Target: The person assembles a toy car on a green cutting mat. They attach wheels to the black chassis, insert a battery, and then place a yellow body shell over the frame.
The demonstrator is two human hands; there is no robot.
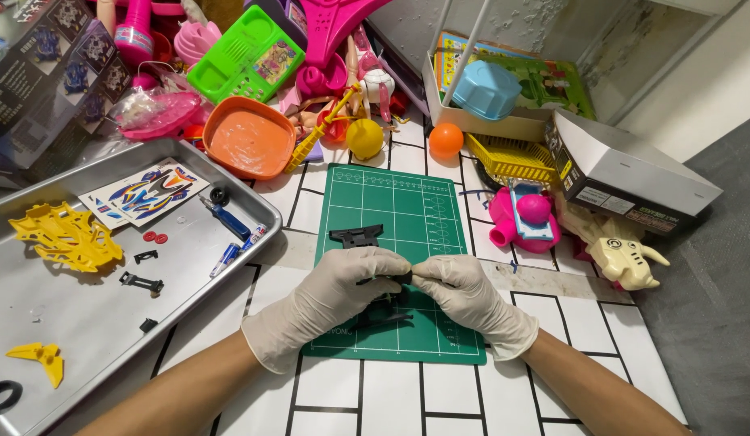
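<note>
Both my hands wear pale latex gloves and meet over a green cutting mat. My left hand and my right hand pinch a small black plastic part between their fingertips. A larger black plastic piece lies on the mat right under my hands, partly hidden. Another black plastic part rests on the mat just beyond my left hand.
At left, a metal tray holds a yellow plastic body shell, a sticker sheet, a yellow wing piece, small black parts and a blue tool. Toys, an orange bowl, a yellow basket and boxes crowd the back.
</note>
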